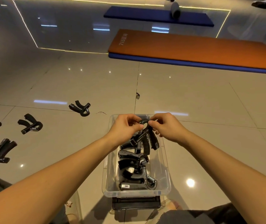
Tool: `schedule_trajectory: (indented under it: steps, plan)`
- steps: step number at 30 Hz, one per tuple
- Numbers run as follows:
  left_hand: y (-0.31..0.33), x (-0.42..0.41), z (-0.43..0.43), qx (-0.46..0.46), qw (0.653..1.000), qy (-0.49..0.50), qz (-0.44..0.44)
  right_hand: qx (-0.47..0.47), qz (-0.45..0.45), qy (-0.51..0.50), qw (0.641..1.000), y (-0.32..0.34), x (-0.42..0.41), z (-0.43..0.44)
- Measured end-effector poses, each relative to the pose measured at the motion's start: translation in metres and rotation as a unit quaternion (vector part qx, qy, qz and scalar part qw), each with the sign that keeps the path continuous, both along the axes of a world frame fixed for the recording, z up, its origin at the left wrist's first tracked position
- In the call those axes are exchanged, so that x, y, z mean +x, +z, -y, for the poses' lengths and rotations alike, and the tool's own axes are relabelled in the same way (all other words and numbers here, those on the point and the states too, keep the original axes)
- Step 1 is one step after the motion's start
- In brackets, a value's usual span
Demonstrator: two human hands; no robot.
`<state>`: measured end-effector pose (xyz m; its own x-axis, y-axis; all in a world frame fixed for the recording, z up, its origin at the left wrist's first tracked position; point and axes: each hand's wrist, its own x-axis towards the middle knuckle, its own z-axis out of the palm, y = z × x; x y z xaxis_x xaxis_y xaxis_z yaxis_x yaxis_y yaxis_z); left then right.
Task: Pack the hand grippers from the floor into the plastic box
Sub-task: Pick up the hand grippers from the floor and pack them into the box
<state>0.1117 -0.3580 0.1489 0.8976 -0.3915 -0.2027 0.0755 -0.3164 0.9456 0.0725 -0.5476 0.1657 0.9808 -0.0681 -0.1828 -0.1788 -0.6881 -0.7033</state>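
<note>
Both hands, left hand [125, 126] and right hand [166, 126], pinch one hand gripper [146, 136] over the plastic box [111, 178] at lower centre, several already inside. At least four loose grippers [30, 123] wait on the floor [209, 110], left.

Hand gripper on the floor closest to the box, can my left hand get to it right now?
Probably, once freed: the left hand is pinching the held gripper over the box; only bare floor lies between it and the floor gripper.
</note>
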Motion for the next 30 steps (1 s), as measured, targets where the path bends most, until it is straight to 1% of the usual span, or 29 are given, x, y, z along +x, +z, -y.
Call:
schedule_trajectory:
  steps: [2, 4, 6, 7, 12, 17, 19, 21, 23, 24, 27, 30]
  plan:
    - [0.0, -0.002, 0.001, -0.006, 1.0, 0.004, 0.017, 0.1, -0.041, -0.035, 0.994, 0.004, -0.002, 0.0]
    - [0.0, -0.003, 0.001, -0.004, 0.999, -0.002, 0.033, 0.185, -0.072, -0.064, 0.978, 0.009, -0.005, 0.0]
    - [0.0, -0.006, 0.003, 0.005, 0.999, -0.012, 0.048, 0.246, -0.087, -0.081, 0.962, 0.012, -0.005, 0.0]
    - [0.001, -0.008, 0.005, 0.009, 0.998, -0.014, 0.056, 0.262, -0.089, -0.091, 0.957, 0.013, -0.005, -0.001]
    - [-0.002, -0.014, 0.012, 0.038, 0.991, -0.012, 0.129, 0.286, -0.101, -0.129, 0.944, 0.013, -0.003, 0.001]
    - [-0.006, -0.017, 0.014, 0.037, 0.989, -0.033, 0.14, 0.298, -0.122, -0.146, 0.935, 0.013, -0.003, 0.001]
    - [-0.009, -0.017, 0.012, 0.029, 0.99, -0.039, 0.133, 0.283, -0.118, -0.148, 0.94, 0.014, -0.002, 0.002]
    - [-0.013, -0.011, 0.005, 0.049, 0.987, -0.029, 0.151, 0.264, -0.115, -0.147, 0.946, 0.014, -0.002, 0.006]
    - [-0.018, 0.0, -0.008, 0.098, 0.975, -0.026, 0.2, 0.256, -0.119, -0.145, 0.948, 0.014, -0.002, 0.012]
    - [-0.021, 0.005, -0.014, 0.124, 0.968, -0.04, 0.214, 0.255, -0.124, -0.141, 0.949, 0.013, -0.002, 0.014]
    - [-0.026, 0.015, -0.028, 0.182, 0.95, -0.118, 0.223, 0.246, -0.143, -0.121, 0.951, 0.011, -0.002, 0.021]
    - [-0.027, 0.018, -0.026, 0.24, 0.91, -0.174, 0.289, 0.214, -0.161, -0.087, 0.96, 0.009, -0.001, 0.027]
